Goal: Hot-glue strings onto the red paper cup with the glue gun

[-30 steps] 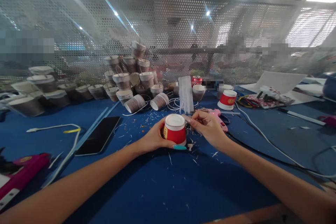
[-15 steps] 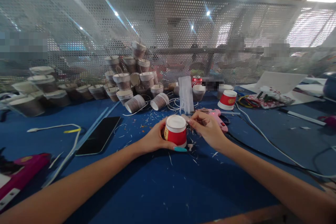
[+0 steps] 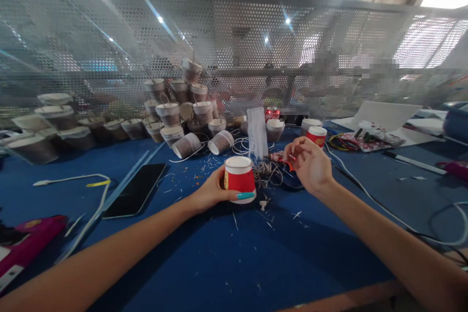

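Pulling back from the red cup (image 3: 240, 181), the right hand (image 3: 311, 165), its grip unclear, left only the left hand (image 3: 212, 191) holding it

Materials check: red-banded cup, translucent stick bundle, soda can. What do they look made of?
Red-banded cup: probably paperboard, smooth; the pale raised rim and printed band suggest it.
Translucent stick bundle: perhaps plastic or hot-melt glue, judging by its milky look.
Soda can: likely aluminium, shiny printed finish; its top looks metallic.
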{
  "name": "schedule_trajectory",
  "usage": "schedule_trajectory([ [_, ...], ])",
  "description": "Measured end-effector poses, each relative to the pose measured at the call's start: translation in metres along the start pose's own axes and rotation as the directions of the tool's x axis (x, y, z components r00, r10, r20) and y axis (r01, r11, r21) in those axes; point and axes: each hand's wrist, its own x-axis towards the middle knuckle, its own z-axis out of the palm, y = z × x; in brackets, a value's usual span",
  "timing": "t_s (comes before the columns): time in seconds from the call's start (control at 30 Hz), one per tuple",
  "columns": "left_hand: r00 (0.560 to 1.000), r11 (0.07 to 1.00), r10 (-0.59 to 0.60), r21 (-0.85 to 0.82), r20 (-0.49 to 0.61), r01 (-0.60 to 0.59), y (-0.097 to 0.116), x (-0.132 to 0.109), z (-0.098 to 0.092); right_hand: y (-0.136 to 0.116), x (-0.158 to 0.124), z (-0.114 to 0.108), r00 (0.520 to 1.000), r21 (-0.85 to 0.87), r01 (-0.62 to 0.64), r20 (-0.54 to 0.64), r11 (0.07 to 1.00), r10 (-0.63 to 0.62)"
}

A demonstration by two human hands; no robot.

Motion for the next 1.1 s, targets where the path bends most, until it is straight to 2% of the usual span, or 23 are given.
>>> schedule_trajectory([
  [0.1, 1.000, 1.000, 0.007, 0.002, -0.023, -0.007, 0.000, 0.000, 0.000, -0.001, -0.003, 0.001, 0.974, 0.088, -0.143, 0.189, 0.986, 0.125],
  [0.3, 0.999, 1.000, -0.013, 0.009, -0.029, 0.013, 0.000, 0.001, 0.001, 0.000, -0.005, 0.006, 0.898, 0.238, -0.310, 0.390, 0.920, 0.202],
  [0.4, 1.000, 1.000, -0.007, 0.003, -0.030, 0.007, 0.000, 0.001, 0.001, -0.004, -0.005, 0.008, 0.866, 0.280, -0.385, 0.438, 0.879, 0.240],
  [0.53, 0.997, 0.999, 0.036, 0.013, -0.069, -0.036, -0.001, 0.002, 0.002, -0.004, -0.005, 0.010, 0.859, 0.303, -0.419, 0.436, 0.856, 0.266],
  [0.7, 0.986, 0.993, 0.104, 0.069, -0.130, -0.096, -0.007, 0.007, 0.000, 0.000, -0.004, 0.007, 0.873, 0.292, -0.407, 0.401, 0.865, 0.276],
  [0.9, 0.976, 0.964, 0.154, 0.240, -0.153, -0.114, -0.014, 0.012, -0.006, -0.001, -0.006, 0.009, 0.900, 0.222, -0.367, 0.328, 0.903, 0.286],
  [1.0, 0.973, 0.925, 0.161, 0.370, -0.167, -0.089, -0.016, 0.013, -0.006, -0.001, -0.007, 0.011, 0.936, 0.194, -0.307, 0.241, 0.932, 0.258],
  [1.1, 0.953, 0.875, 0.245, 0.463, -0.176, -0.139, -0.018, 0.010, -0.006, 0.003, -0.008, 0.011, 0.972, 0.042, -0.203, 0.132, 0.978, 0.197],
])
